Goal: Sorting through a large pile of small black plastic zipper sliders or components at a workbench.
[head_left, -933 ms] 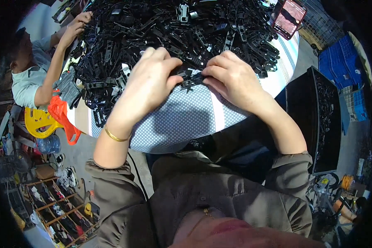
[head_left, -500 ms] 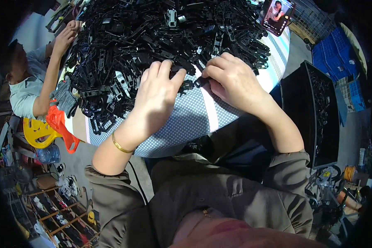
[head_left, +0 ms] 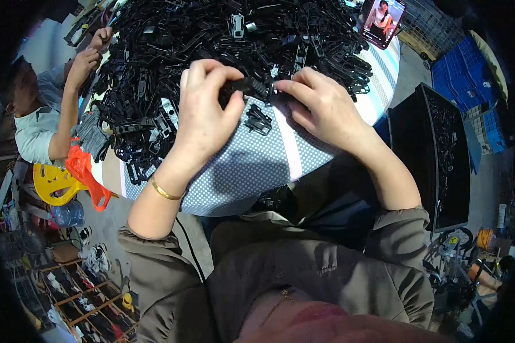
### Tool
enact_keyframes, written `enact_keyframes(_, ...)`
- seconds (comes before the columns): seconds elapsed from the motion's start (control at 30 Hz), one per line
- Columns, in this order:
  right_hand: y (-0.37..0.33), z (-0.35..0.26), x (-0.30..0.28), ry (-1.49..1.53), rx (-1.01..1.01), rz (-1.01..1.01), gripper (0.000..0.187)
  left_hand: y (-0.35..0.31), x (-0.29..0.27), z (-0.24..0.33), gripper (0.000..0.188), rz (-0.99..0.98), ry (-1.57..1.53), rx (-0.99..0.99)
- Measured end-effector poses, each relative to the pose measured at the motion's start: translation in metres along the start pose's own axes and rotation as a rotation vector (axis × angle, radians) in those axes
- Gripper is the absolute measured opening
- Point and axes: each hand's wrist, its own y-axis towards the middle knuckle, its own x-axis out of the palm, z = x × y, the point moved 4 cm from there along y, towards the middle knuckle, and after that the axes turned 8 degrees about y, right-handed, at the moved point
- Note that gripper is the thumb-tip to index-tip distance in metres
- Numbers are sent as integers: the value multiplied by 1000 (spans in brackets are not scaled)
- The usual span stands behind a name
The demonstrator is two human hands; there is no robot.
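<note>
A large heap of black plastic clip-like parts (head_left: 200,51), with a few silvery pieces among them, covers the far part of the cloth-covered table (head_left: 252,171). At the heap's near edge, the bent fingers of my left hand (head_left: 206,108) close on a black plastic part (head_left: 247,86). Opposite it, my right hand (head_left: 323,103) is closed, index finger and thumb drawn together at a small black part, mostly hidden by the fingers. Between my hands and nearer to me, a loose black part (head_left: 259,119) lies on the dotted cloth.
Across the table's left side sits another person (head_left: 37,128), hands at the heap. A lit phone (head_left: 383,22) stands at the far right. Beside the table are a black bin (head_left: 435,166) of parts, blue crates (head_left: 469,68), an orange bag (head_left: 80,166) and a yellow stool (head_left: 51,186).
Both hands have moved away from me toward the heap. The black part formerly beside my left fingers now lies uncovered on the cloth. The other person's hands have shifted.
</note>
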Motion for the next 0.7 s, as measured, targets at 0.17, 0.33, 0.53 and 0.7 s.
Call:
enact_keyframes(0.17,1,5,-1,-18,24,-34,29,1,-1,-18,18,37,-305,-188)
enact_keyframes(0.33,3,4,0,0,-45,-23,30,2,-5,-24,22,55,-516,-257)
enact_keyframes(0.53,4,-4,4,-110,-87,-62,30,0,2,-27,30,-57,-884,-465)
enact_keyframes(0.7,5,5,-7,56,-10,39,22,0,4,-21,43,-94,-1066,-503)
